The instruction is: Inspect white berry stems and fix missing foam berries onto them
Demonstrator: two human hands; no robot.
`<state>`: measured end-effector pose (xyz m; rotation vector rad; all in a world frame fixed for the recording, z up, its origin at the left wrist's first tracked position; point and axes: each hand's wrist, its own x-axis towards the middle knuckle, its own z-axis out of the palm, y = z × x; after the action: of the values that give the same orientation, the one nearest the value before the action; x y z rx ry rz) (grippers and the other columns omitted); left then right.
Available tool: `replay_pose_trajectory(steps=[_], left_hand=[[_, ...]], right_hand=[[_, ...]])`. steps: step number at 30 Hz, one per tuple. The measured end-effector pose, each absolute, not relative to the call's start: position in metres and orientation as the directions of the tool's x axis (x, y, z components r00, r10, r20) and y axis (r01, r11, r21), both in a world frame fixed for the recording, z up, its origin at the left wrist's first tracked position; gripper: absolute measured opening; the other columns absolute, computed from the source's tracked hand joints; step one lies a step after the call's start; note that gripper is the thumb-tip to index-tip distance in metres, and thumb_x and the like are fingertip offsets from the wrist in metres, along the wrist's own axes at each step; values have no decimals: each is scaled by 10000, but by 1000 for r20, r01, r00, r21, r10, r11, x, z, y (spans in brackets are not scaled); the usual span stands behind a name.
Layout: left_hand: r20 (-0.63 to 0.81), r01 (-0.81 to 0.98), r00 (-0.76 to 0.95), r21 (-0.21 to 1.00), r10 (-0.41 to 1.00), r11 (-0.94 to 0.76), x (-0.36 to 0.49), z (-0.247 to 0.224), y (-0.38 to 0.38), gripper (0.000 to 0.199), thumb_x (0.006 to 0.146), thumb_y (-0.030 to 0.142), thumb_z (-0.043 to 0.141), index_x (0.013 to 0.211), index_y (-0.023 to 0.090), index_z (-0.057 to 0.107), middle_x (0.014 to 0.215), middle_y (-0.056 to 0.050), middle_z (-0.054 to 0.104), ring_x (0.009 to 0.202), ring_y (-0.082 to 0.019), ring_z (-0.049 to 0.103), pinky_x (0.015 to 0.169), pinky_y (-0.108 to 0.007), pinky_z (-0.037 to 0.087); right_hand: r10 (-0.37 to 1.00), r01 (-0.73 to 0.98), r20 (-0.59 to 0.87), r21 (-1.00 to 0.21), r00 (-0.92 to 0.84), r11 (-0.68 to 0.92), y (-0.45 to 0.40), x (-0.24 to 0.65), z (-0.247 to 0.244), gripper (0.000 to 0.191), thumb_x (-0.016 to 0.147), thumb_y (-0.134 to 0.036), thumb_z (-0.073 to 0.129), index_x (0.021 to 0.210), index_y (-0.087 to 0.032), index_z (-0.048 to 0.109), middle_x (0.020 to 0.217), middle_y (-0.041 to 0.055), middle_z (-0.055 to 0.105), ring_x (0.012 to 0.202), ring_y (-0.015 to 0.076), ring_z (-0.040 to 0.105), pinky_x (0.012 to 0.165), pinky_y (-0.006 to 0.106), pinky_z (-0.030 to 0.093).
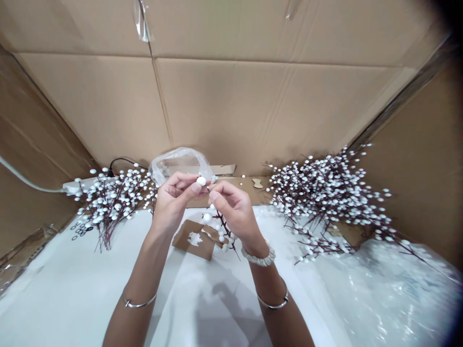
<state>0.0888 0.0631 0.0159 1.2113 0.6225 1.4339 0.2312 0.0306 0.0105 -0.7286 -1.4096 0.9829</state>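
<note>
My left hand (174,196) pinches a white ball (201,181) between thumb and fingertips, in front of the clear plastic bag. Close beside it, my right hand (233,207) is closed on a dark red berry stem (221,218) that carries several white balls and hangs below the fingers. The fingertips of both hands almost meet at the ball, and whether the stem's tip touches it I cannot tell. Under the hanging stem lies a piece of brown cardboard (198,246) with a torn white patch.
A bunch of white-berry stems (115,197) lies at left, near small dark rings (80,230) and a white power strip (81,185). A larger pile (325,188) is at right, beside plastic sheeting (390,294). The clear bag (183,155) lies against the cardboard wall (224,106).
</note>
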Motion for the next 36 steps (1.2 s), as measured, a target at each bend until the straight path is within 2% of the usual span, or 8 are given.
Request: replay_pose_trajectory(steps=[9, 20, 27, 36], left_hand=[[353, -355, 164, 892, 921, -279, 86, 15, 62, 155, 742, 234, 794, 857, 198, 696, 860, -27, 770, 848, -142, 733, 736, -208, 587], [374, -262, 169, 909, 912, -324, 84, 14, 61, 163, 742, 258, 789, 870, 197, 707, 872, -39, 762, 796, -150, 722, 754, -258, 595], [400, -176, 133, 910, 907, -375, 84, 16, 60, 192, 722, 288, 801, 856, 189, 706, 854, -51, 761, 778, -166, 724, 748, -284, 597], [435, -130, 131, 898, 891, -420, 82, 18, 60, 175, 719, 264, 804, 839, 183, 706, 853, -44, 759, 770, -153, 720, 737, -268, 589]], right_hand=[[886, -121, 451, -890, -107, 439, 30, 234, 11, 227, 891, -314, 561, 699, -194, 546, 725, -19, 555, 762, 117, 539, 759, 276, 409], [896, -103, 421, -906, -142, 410, 30, 238, 13, 233, 873, -328, 571, 689, -194, 519, 702, -13, 539, 834, 141, 556, 815, 295, 421], [906, -83, 408, -913, -116, 400, 30, 237, 13, 228, 869, -332, 565, 689, -200, 519, 661, -25, 498, 672, 115, 470, 724, 283, 415], [913, -97, 394, -918, -108, 385, 29, 235, 12, 241, 884, -343, 563, 705, -189, 518, 677, -29, 498, 651, 96, 448, 658, 250, 392]])
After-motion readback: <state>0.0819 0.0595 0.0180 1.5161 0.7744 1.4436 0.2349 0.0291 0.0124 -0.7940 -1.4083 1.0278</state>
